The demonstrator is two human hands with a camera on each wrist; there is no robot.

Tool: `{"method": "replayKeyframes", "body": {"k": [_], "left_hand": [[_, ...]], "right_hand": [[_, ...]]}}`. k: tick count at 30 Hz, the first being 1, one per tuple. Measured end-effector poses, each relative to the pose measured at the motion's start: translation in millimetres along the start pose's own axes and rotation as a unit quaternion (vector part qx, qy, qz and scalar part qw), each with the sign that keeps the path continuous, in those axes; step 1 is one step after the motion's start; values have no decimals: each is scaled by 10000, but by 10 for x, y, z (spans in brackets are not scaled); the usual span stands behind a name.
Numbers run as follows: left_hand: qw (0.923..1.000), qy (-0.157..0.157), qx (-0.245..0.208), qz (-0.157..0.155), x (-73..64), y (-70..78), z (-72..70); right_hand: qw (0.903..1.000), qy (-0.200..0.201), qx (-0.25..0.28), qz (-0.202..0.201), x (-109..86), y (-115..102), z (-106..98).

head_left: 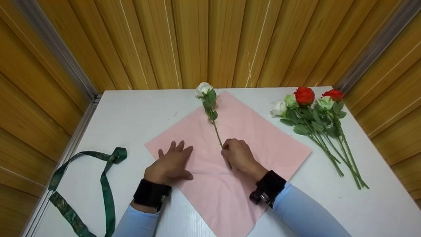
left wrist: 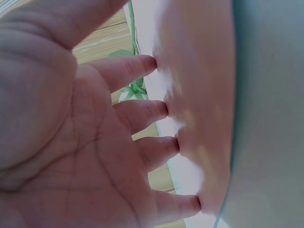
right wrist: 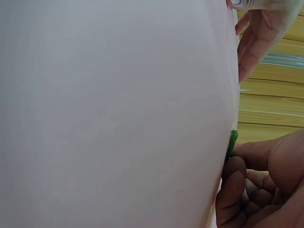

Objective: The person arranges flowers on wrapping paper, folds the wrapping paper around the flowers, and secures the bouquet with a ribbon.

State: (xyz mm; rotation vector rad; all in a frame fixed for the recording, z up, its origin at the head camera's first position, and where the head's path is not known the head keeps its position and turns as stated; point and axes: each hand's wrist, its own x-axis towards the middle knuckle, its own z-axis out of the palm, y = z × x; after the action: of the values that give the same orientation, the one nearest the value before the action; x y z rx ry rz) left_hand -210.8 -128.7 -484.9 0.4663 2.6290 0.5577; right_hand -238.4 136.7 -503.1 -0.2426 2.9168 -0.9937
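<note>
A pink sheet of wrapping paper [head_left: 256,131] lies turned like a diamond on the white table. Across its upper part runs a single white rose [head_left: 204,89], its bloom just past the paper's upper left edge. My right hand [head_left: 239,154] pinches the lower part of the rose's stem between thumb and curled fingers; in the right wrist view the green stem end [right wrist: 232,142] shows beside the thumb. With fingers spread, my left hand [head_left: 171,164] rests on the left part of the paper, and its fingertips [left wrist: 161,108] touch the sheet in the left wrist view.
Several red, white and pale green roses [head_left: 304,96] lie at the table's right, stems pointing toward the front. A dark green ribbon [head_left: 107,191] loops loosely at the left. Wood-patterned panels [head_left: 197,42] wall the white table [head_left: 128,118] at the back and sides.
</note>
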Motion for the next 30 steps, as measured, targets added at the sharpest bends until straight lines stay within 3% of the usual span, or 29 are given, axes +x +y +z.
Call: {"method": "replayKeyframes", "body": {"k": [20,25,30], "left_hand": [[10000,65,-1,9,-7,-23,3],[9996,287,-9,8,-6,-12,5],[9983,559,6,139,24,45,27]], "right_hand": [[9998,46,146,158,11,29,-26],[9994,352,61,-43,-39,115,-153],[9980,635,-69,2,-115,338,-392]]}}
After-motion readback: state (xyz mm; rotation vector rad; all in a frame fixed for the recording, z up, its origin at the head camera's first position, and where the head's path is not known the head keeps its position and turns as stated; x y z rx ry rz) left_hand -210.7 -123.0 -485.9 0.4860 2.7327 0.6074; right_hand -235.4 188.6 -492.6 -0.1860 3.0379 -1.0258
